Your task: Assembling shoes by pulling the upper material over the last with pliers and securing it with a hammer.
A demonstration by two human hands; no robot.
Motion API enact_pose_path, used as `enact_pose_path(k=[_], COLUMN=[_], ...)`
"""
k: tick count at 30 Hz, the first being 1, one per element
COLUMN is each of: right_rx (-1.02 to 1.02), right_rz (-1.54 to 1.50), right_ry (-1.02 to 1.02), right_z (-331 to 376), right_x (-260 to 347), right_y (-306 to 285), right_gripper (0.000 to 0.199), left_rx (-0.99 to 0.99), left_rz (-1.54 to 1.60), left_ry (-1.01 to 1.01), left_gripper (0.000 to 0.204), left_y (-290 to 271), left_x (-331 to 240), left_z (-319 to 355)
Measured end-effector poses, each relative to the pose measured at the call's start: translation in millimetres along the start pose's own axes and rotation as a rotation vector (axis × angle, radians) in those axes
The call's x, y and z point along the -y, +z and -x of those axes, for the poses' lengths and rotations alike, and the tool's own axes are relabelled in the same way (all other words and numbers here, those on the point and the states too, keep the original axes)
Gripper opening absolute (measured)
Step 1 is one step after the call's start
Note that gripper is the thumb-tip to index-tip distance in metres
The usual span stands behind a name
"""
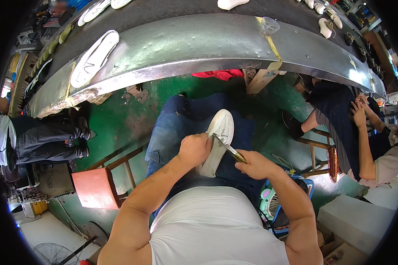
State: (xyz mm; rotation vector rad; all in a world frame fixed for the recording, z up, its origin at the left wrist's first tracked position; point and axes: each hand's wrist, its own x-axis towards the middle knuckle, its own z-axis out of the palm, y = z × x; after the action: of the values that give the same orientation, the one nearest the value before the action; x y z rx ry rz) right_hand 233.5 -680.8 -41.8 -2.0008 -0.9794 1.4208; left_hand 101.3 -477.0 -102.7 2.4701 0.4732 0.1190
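Note:
A white shoe (pixel 224 121) lies over my lap on a blue cloth (pixel 172 115), its toe pointing away from me. My left hand (pixel 194 149) is closed on the shoe's left edge, pinching the upper near its opening. In my right hand (pixel 257 164) is a metal hand tool that looks like pliers (pixel 228 149). Its tip reaches the shoe's upper right beside my left fingertips. A dark line, perhaps cord or lace, shows on the upper. My fingers hide what exactly the tool's tip grips.
Ahead runs a metal-edged bench (pixel 185 42) carrying another white shoe (pixel 95 58) and a clear plastic cup (pixel 269 26). A red stool (pixel 95 187) stands at left, with a standing person (pixel 44 137) beyond. Another person (pixel 336 128) sits at right. A green fan (pixel 269 203) is near my right side.

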Motion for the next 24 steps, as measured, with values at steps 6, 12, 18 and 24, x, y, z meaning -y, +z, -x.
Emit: enact_pose_path(k=[6, 12, 18, 24], right_rx=[0.286, 0.16, -0.022, -0.213], right_rz=[-0.406, 0.506, 0.217, -0.237], right_ry=[0.288, 0.091, 0.098, 0.157], right_z=[-11, -31, -39, -49], right_x=[18, 42, 19, -6], right_y=[-40, -46, 4, 52], right_gripper=[0.026, 0.028, 0.028, 0.029], left_rx=[-0.058, -0.157, 0.272, 0.249], left_rz=[-0.037, 0.583, 1.707, 1.509], left_ry=[0.103, -0.358, -0.594, -0.56], left_gripper=[0.022, 0.037, 0.052, 0.057], left_y=[0, 41, 39, 48], left_x=[-18, 20, 37, 41], left_z=[5, -14, 2, -11])
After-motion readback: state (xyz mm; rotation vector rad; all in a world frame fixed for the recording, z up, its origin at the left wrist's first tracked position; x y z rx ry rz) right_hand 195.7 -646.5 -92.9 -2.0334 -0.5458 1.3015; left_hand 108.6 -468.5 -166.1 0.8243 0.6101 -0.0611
